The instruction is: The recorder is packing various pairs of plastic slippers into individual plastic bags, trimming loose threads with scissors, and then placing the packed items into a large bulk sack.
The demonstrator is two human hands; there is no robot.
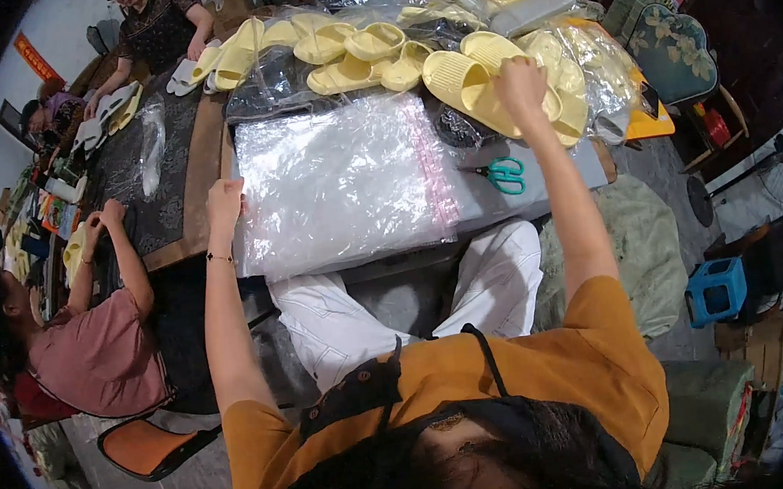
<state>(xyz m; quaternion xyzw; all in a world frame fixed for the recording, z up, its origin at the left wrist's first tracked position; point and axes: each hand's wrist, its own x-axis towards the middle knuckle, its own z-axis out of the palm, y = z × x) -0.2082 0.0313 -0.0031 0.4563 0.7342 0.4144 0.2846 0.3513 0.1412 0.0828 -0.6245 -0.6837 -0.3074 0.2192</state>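
Firstly, hands. Right hand [524, 93]: fingers bent, laid on a pair of yellow slippers [453, 76], over the part behind the ribbed uppers; whether it grips or merely rests I cannot tell from my remote seat. Left hand [225, 206]: loosely curled, at the left edge of a stack of clear plastic bags [335, 189]; any pinch on the film is hidden from me.

Item, the pair: at the far right of the worktop [539, 202], beyond the scissors [506, 177]. Judged handling: light, soft foam, springy, hard to break; mild grip enough. I would take it by the uppers or the sole edges at mid-length (the smooth footbeds may slide a little). Toe ends point away and to the left, heels back toward the wearer's right; long axis diagonal.

Item, the bags: lying flat, with a pink strip [438, 170] along the right side. Judged handling: thin, limp, slippery, prone to cling; best taken by one corner.

Outward: more yellow slippers [376, 41] along the far side, a bulging clear bag [601, 68] to the right, a co-worker in a pink shirt [98, 354] at left.
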